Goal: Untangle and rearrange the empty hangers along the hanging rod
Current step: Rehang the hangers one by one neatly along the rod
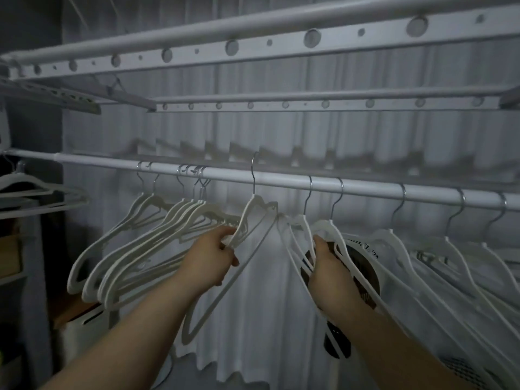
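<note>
A white hanging rod (281, 180) runs across the view. Several empty white hangers (135, 249) bunch together on its left part, and more hangers (422, 257) hang spaced out on the right. My left hand (211, 257) grips the shoulder of one white hanger (253, 220), whose metal hook is lifted above the rod. My right hand (327, 266) holds the arms of two neighbouring hangers (305, 229) just right of it.
A pale curtain (267, 305) hangs behind the rod. A drying rack with perforated bars (281, 43) spans overhead. Another hanger (33, 190) sits at far left above shelves and a white bin (81, 330). A dark round fan-like object (363, 266) shows behind my right hand.
</note>
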